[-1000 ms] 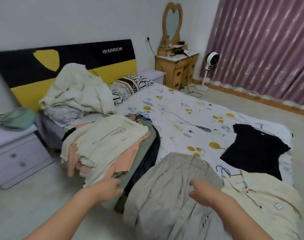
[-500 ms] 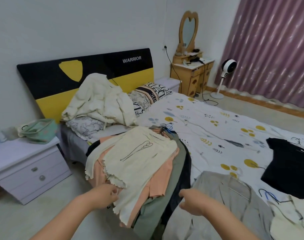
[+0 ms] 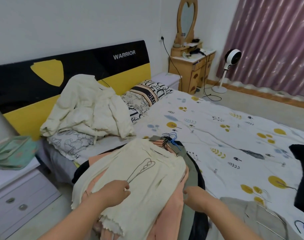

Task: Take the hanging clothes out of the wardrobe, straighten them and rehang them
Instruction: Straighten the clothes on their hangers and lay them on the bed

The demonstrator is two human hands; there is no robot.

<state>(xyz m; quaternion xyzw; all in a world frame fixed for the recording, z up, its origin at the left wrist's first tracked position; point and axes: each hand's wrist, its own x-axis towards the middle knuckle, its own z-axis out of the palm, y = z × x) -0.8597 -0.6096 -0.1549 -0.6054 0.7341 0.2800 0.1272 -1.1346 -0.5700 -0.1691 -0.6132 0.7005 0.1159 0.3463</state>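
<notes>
While both hands were stretched out over the near edge of the bed (image 3: 217, 135), a stack of clothes (image 3: 165, 196) on hangers was seen lying at about six o'clock in the view. The top piece was a cream ribbed top (image 3: 144, 184) with a frilled hem and a thin dark line drawing on its front; beneath it a peach garment (image 3: 172, 213), a grey-green one (image 3: 191, 170) and a black one (image 3: 199, 184) were fanned out toward three o'clock. The hanger hooks (image 3: 170, 138), black and blue, were bunched at the stack's twelve o'clock end. The left hand (image 3: 113, 193) was laid on the cream top, its fingers curled toward the cloth; whether the cloth was pinched could not be told. The right hand (image 3: 196, 194) was placed at the stack's three o'clock edge, fingers bent, its hold likewise unclear. At nine o'clock a white bedside cabinet (image 3: 17, 196) was shown with its drawers closed and a green bag (image 3: 12, 151) resting on top. A grey shirt (image 3: 243, 219) was spread at five o'clock.
</notes>
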